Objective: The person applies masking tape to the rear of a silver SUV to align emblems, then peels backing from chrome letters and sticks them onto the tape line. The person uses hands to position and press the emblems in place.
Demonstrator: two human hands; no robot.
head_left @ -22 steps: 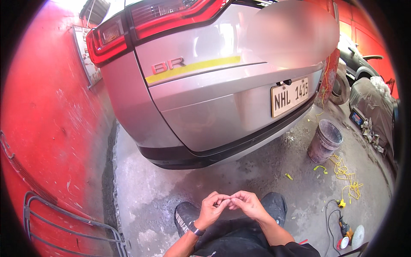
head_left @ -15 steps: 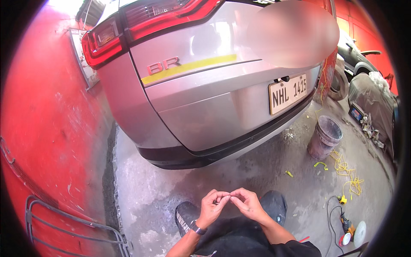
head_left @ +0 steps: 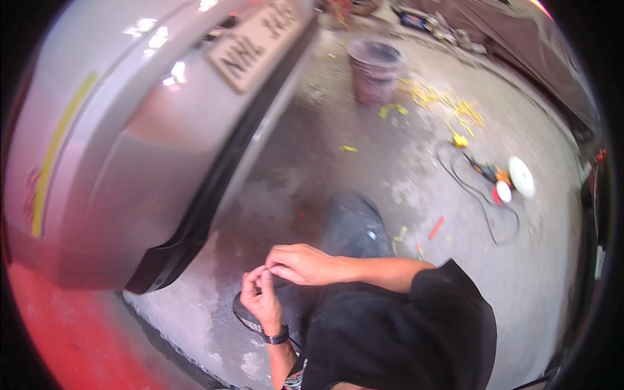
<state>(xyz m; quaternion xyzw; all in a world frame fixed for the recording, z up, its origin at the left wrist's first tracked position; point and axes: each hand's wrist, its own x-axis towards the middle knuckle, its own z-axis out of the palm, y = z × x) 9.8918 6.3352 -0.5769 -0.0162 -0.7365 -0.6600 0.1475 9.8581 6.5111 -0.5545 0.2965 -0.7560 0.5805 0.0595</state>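
Note:
My left hand (head_left: 262, 298), with a dark watch on its wrist, meets my right hand (head_left: 303, 264) over my lap. Thumbs and fingers of both are pinched together at the tips. Something tiny and dark may be between them; it is too small to name. Left of my hands stands the rear of a silver car (head_left: 153, 175), blurred by motion. A strip of yellow masking tape (head_left: 62, 143) runs along its tailgate, beside red lettering. The licence plate (head_left: 255, 47) sits above the black lower bumper trim (head_left: 214, 188).
On the concrete floor to the right lie a power polisher (head_left: 500, 175) with a white pad, its dark cord, and a tangled yellow extension cord (head_left: 432, 97). A dusty bucket (head_left: 375, 71) stands beyond. Scraps of yellow tape (head_left: 349, 149) and a red strip (head_left: 436, 227) lie about.
The view has swung to the right, so the car now sits at the left and more floor shows. Both hands remain pinched together, now nearer the left leg.

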